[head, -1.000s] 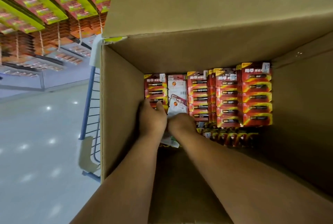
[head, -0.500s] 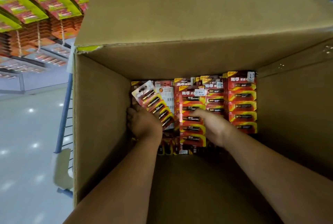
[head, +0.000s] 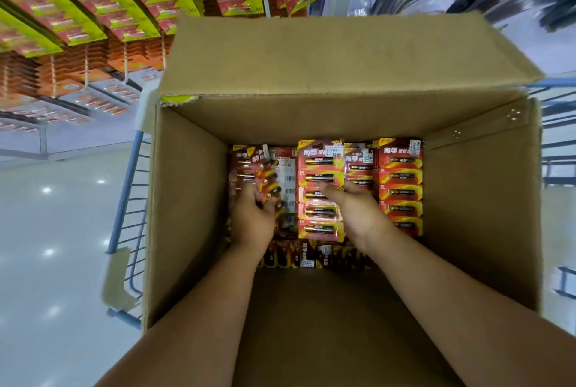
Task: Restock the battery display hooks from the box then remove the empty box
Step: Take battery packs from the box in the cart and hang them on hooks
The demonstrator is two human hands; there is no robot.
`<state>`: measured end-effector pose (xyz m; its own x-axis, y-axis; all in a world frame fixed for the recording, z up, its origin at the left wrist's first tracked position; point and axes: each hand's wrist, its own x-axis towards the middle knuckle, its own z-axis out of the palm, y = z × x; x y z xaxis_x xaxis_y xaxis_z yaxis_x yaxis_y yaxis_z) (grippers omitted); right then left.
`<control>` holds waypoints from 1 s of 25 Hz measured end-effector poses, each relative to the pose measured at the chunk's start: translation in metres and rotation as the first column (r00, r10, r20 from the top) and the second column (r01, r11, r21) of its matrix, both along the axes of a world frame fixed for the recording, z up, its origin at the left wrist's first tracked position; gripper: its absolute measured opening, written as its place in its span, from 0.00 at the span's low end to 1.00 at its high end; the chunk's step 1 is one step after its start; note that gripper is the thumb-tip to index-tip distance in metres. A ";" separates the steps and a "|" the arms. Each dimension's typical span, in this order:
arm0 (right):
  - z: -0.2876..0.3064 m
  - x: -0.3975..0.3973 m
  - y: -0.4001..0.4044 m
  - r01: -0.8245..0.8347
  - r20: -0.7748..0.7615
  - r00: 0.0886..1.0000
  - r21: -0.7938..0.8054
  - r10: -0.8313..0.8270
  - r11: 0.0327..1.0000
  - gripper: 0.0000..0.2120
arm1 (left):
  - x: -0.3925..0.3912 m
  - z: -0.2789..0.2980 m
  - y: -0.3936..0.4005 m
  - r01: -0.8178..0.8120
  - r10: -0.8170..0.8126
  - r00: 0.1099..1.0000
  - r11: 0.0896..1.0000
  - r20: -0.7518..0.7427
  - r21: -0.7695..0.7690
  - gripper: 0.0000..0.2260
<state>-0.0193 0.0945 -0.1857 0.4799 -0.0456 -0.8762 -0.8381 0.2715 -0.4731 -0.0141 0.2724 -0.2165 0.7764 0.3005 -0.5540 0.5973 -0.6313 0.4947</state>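
Far left we see display hooks (head: 93, 31) full of red-yellow packs. Cardboard box (head: 187, 199) stands open in blue cart (head: 126, 199). Left hand (head: 252, 221) deep in box, fingers closed on tilted battery strip (head: 265, 178) — blurred, maybe more than one. Right hand (head: 358, 212) grips long battery card (head: 321, 190) at its edge, thumb on top — more packs (head: 400, 184) lie at right.

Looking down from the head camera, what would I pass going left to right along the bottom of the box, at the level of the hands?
Left box wall → left hand gripping a battery strip → the white back of a card → red battery card with a price sticker → right hand → a further red battery card → right box wall.
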 end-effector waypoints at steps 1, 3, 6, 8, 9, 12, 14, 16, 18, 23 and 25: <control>0.010 0.000 0.001 0.017 -0.004 1.000 0.001 -0.017 1.000 0.13 | -0.001 0.011 0.003 -0.058 0.056 0.998 0.996 -0.032 -0.062 0.08; 0.034 0.000 0.003 0.030 -0.004 1.000 0.005 -0.030 1.000 0.08 | -0.004 0.042 0.009 -0.189 0.168 0.979 0.956 -0.112 -0.223 0.11; 0.088 -0.004 0.009 0.029 0.017 0.999 0.010 -0.029 1.000 0.07 | -0.013 0.104 0.023 -0.306 0.265 0.952 0.834 -0.154 -0.459 0.17; 0.130 -0.009 0.014 0.012 0.064 0.998 0.010 -0.013 1.000 0.07 | -0.019 0.148 0.037 -0.265 0.245 0.963 0.769 -0.115 -0.581 0.17; 0.151 -0.013 0.017 -0.002 0.094 0.996 0.002 0.002 1.000 0.07 | -0.021 0.170 0.045 -0.239 0.233 0.968 0.745 -0.092 -0.622 0.18; 0.211 -0.025 0.029 -0.029 0.184 0.982 -0.038 0.035 0.999 0.10 | -0.019 0.227 0.071 -0.174 0.185 0.981 0.656 -0.067 -0.735 0.20; 0.247 -0.030 0.040 -0.036 0.262 0.963 -0.086 0.058 0.996 0.12 | -0.014 0.261 0.086 -0.149 0.188 0.981 0.578 -0.046 -0.803 0.17; 0.283 -0.036 0.054 -0.035 0.353 0.932 -0.127 0.078 0.991 0.12 | -0.011 0.294 0.101 -0.128 0.200 0.979 0.512 -0.027 -0.849 0.16; 0.313 -0.044 0.070 -0.042 0.425 0.898 -0.185 0.118 0.982 0.12 | -0.013 0.325 0.115 -0.089 0.213 0.977 0.495 0.022 -0.864 0.13; 0.375 -0.045 0.105 -0.080 0.567 0.803 -0.200 0.182 0.977 0.10 | -0.031 0.391 0.152 0.020 0.294 0.920 0.622 0.258 -0.782 0.10; 0.396 -0.042 0.116 -0.109 0.618 0.762 -0.173 0.194 0.979 0.11 | -0.043 0.415 0.166 0.028 0.324 0.890 0.664 0.321 -0.747 0.11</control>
<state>-0.0611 0.2103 0.2098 0.9299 -0.0078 -0.3677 -0.3662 0.0723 -0.9277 -0.0570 0.4382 0.1982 0.9514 0.0774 -0.2982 0.2894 0.1074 0.9512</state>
